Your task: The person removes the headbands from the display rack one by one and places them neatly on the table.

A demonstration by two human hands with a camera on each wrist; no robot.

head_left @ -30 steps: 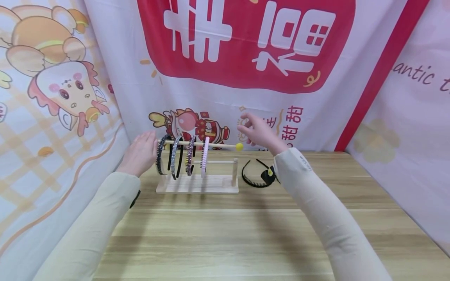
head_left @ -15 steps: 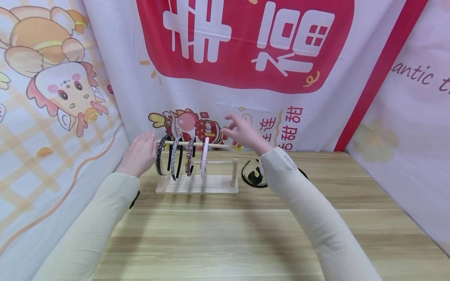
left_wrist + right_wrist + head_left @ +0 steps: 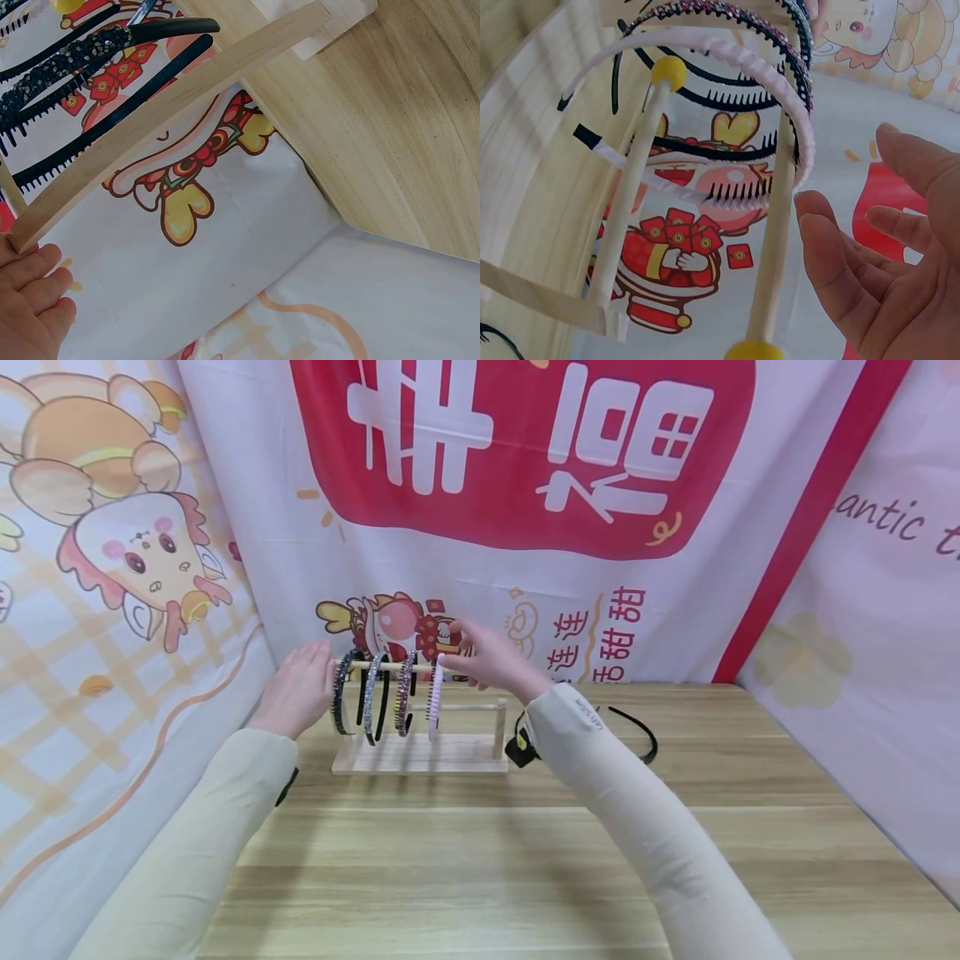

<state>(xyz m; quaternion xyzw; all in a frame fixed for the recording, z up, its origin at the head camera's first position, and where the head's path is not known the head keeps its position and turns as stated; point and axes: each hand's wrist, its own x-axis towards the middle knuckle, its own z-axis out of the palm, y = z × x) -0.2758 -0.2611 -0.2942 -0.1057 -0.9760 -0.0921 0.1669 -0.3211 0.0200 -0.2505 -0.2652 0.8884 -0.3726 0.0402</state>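
My left hand (image 3: 296,689) rests against the left end of a wooden headband rack (image 3: 468,762). In the left wrist view its bent fingers (image 3: 45,289) lie right at the top of the upright post (image 3: 150,124). Headbands hang from the upper rod: a black one (image 3: 341,697), a silver glittery one (image 3: 370,702), a purplish glittery one (image 3: 405,693) and a pale pink one (image 3: 435,706). Thumb and fingers spread, my right hand (image 3: 491,658) reaches over the rod just right of the pink headband. The right wrist view shows its fingertips (image 3: 814,202) close beside that band, nothing between them.
Partly hidden by the right sleeve, a black headband with a dark bow (image 3: 519,750) lies on the wooden table (image 3: 450,860). Another black band (image 3: 645,735) shows beyond the sleeve. A yellow knob (image 3: 754,351) caps the upper rod. Printed cloth (image 3: 525,577) hangs behind.
My right hand has moved left and slightly down, from beyond the rod's yellow end to beside the pink headband. The left hand and the hanging headbands stay in place.
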